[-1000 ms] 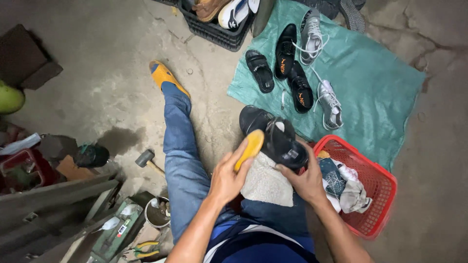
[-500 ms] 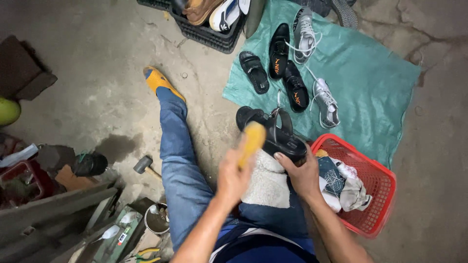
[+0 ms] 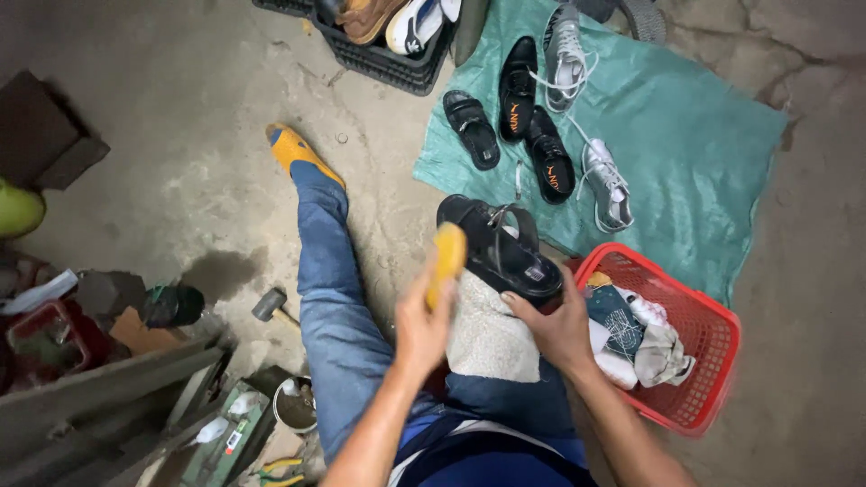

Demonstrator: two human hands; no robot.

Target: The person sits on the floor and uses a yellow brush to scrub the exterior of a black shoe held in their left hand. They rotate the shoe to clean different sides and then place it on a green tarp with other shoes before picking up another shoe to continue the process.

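My right hand (image 3: 557, 326) grips a black sandal (image 3: 496, 245) by its near end, holding it over a white cloth (image 3: 488, 335) spread on my lap. My left hand (image 3: 422, 326) holds a yellow brush (image 3: 446, 260) upright, just left of the sandal and close to its side. My left leg in blue jeans stretches out over the concrete floor, ending in an orange and blue slipper (image 3: 292, 151).
A green mat (image 3: 686, 153) carries a black sandal (image 3: 472, 129), a pair of black shoes (image 3: 532, 126) and grey sneakers (image 3: 604, 180). A red basket (image 3: 713, 361) of rags sits at my right. A black crate (image 3: 388, 54) of shoes stands behind. A hammer (image 3: 271, 305) and tools lie left.
The brush has lifted from lying against the sandal to standing upright beside it. The sandal has tilted slightly in my right hand. The view has shifted a little.
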